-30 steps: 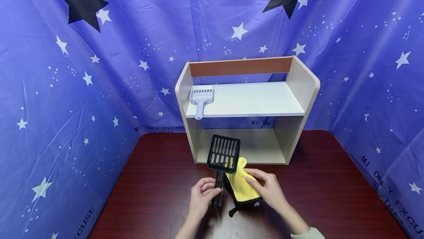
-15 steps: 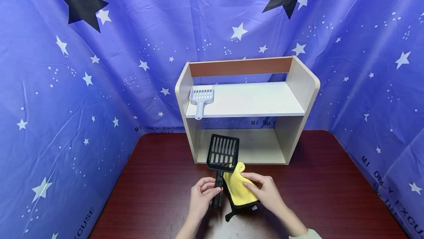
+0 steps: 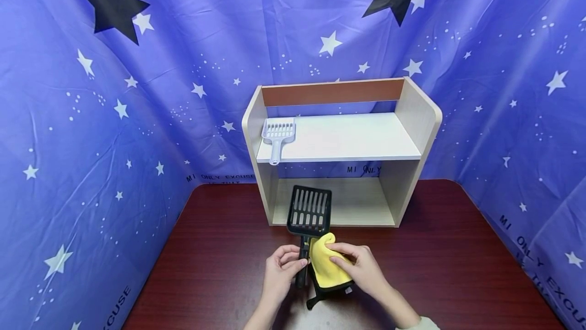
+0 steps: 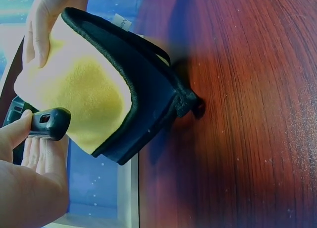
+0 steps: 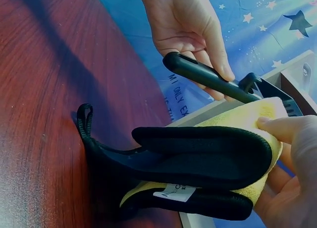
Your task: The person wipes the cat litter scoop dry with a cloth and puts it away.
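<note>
My left hand pinches the handle of a black slotted litter scoop between thumb and fingers, its head pointing away toward the shelf. My right hand grips a folded yellow cloth with black edging, just right of the scoop's handle. In the left wrist view the cloth lies right by the handle end. The right wrist view shows the cloth's dark folds, a white tag and a hanging loop. The cloth's upper edge overlaps the base of the scoop head there.
Behind the hands a pale two-tier shelf stands on the dark red wooden table. A pale lavender slotted scoop lies at the left of its upper board, handle jutting over the front edge. Blue star-patterned curtain surrounds the table.
My right hand and the cloth have moved left and slightly toward me along the scoop's handle. The left hand and scoop have barely shifted.
</note>
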{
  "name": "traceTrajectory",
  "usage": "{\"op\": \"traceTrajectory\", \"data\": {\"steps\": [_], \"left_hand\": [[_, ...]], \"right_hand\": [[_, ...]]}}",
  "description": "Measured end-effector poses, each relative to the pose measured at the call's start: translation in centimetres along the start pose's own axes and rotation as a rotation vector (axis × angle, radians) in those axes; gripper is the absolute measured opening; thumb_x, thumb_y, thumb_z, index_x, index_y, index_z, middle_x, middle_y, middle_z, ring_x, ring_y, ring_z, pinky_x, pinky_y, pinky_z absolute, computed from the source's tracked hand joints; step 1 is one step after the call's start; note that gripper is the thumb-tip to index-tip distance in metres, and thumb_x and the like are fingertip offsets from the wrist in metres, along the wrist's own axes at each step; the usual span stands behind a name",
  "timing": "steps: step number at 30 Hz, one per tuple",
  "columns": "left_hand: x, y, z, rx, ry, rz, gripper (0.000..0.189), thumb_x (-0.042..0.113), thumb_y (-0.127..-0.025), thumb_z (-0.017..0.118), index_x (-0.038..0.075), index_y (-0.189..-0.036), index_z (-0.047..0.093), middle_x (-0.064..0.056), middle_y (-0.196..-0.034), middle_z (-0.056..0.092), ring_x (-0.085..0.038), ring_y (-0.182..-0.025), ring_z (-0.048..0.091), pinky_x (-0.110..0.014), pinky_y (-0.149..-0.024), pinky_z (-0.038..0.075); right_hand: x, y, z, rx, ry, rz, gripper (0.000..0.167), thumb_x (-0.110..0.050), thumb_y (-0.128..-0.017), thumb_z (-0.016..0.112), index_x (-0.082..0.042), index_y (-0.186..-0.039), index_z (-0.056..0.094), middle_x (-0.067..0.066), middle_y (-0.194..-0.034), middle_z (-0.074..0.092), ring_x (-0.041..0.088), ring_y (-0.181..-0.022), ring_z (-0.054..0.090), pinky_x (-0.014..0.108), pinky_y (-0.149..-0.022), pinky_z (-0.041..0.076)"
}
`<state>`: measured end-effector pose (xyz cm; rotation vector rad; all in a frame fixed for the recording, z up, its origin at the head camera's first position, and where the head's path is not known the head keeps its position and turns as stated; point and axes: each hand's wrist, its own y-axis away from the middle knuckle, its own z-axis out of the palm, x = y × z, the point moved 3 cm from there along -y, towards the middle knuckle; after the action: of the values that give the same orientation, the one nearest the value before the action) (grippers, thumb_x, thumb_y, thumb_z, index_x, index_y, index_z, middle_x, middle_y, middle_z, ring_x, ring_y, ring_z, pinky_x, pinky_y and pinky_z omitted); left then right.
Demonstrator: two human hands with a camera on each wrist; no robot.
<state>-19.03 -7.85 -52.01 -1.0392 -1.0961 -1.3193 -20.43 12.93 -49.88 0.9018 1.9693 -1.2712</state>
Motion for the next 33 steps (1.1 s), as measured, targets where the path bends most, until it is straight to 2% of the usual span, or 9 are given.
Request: {"op": "traceTrajectory", "data": {"steps": [11,19,23,28,33], "left_hand": [[0.3,0.1,0.4,-0.030,-0.030,-0.007,0.040,-0.002,-0.083,0.076,-0.014,-0.115,0.056,-0.028,-0.102,0.072,-0.008,-0.078,0.074,-0.018,-0.066,0.057],[0.5,0.1,0.1,-0.041,0.005,0.029,0.039,-0.007,-0.082,0.074,-0.018,-0.114,0.054,-0.024,-0.097,0.074,-0.009,-0.077,0.074,-0.018,-0.069,0.058],[0.6,0.1,0.0,-0.033,-0.008,0.025,0.039,-0.005,-0.082,0.074,-0.016,-0.114,0.055,-0.021,-0.096,0.074,-0.006,-0.076,0.073,-0.018,-0.067,0.058],[0.6,0.2,-0.1,-0.023,-0.030,0.014,0.039,-0.004,-0.082,0.075,-0.015,-0.114,0.056,-0.027,-0.100,0.073,-0.006,-0.076,0.073,-0.017,-0.064,0.056],[0.7,0.2,-0.1,-0.022,-0.031,-0.005,0.039,-0.003,-0.082,0.075,-0.014,-0.115,0.056,-0.030,-0.102,0.071,-0.007,-0.077,0.073,-0.018,-0.063,0.056]], "right_hand": [[-0.2,0.0,0.5,-0.046,0.045,-0.016,0.021,-0.004,-0.088,0.071,-0.002,-0.109,0.074,0.017,-0.100,0.076,-0.004,-0.087,0.064,0.018,-0.065,0.057],[-0.7,0.1,-0.2,0.031,0.098,-0.043,0.020,-0.001,-0.086,0.073,-0.007,-0.104,0.076,0.012,-0.098,0.078,-0.004,-0.087,0.065,0.013,-0.067,0.054],[-0.6,0.2,-0.8,0.072,0.116,0.014,0.019,-0.002,-0.086,0.074,-0.012,-0.102,0.077,0.007,-0.095,0.078,-0.004,-0.083,0.065,0.013,-0.064,0.053],[-0.1,0.2,-1.9,0.125,0.166,0.091,0.018,-0.004,-0.087,0.073,-0.015,-0.101,0.078,0.003,-0.096,0.079,-0.003,-0.088,0.068,0.010,-0.072,0.053],[0.1,0.0,-3.3,0.187,0.195,0.124,0.018,-0.003,-0.087,0.073,-0.013,-0.101,0.078,0.003,-0.095,0.079,0.001,-0.089,0.070,0.007,-0.074,0.051]]}}
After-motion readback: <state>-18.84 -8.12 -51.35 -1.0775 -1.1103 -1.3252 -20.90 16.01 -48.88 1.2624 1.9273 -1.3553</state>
